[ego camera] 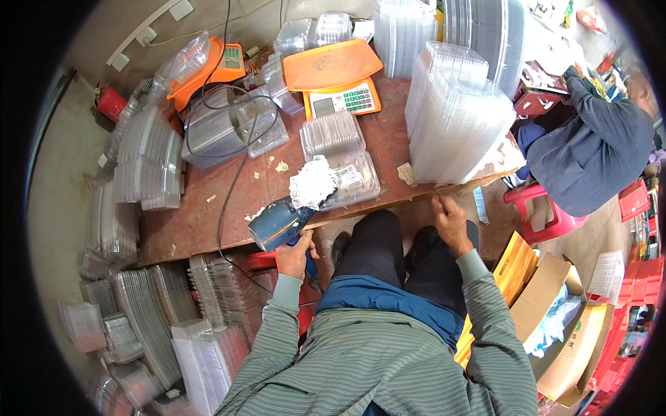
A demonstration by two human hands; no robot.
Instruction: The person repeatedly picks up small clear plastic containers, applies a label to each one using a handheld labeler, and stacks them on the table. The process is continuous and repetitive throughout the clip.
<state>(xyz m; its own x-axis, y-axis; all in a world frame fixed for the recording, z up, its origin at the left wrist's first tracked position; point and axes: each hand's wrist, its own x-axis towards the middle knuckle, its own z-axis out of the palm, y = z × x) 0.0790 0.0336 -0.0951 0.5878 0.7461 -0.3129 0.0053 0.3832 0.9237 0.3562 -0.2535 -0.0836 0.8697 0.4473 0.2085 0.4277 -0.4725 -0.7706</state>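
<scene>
My left hand [294, 256] is closed around the handle of a blue heat gun or hair dryer [277, 223], whose dark nozzle points right, up to a crumpled wad of printed white labels [312, 183]. Beside the wad, an open clear plastic clamshell container [358, 182] lies at the table edge, with a printed label inside its near half. My right hand [450, 222] is raised in front of the table's edge, thumb and fingers pinched on a small, thin, dark thing that I cannot identify. Behind the container stands an orange digital scale [341, 99].
Tall stacks of clear containers [458, 125] stand on the table's right; more stacks [143, 156] are at left and below. A black cable [225, 208] crosses the red-brown table [208, 229]. A person [588, 151] sits at right, past open cardboard boxes [543, 296].
</scene>
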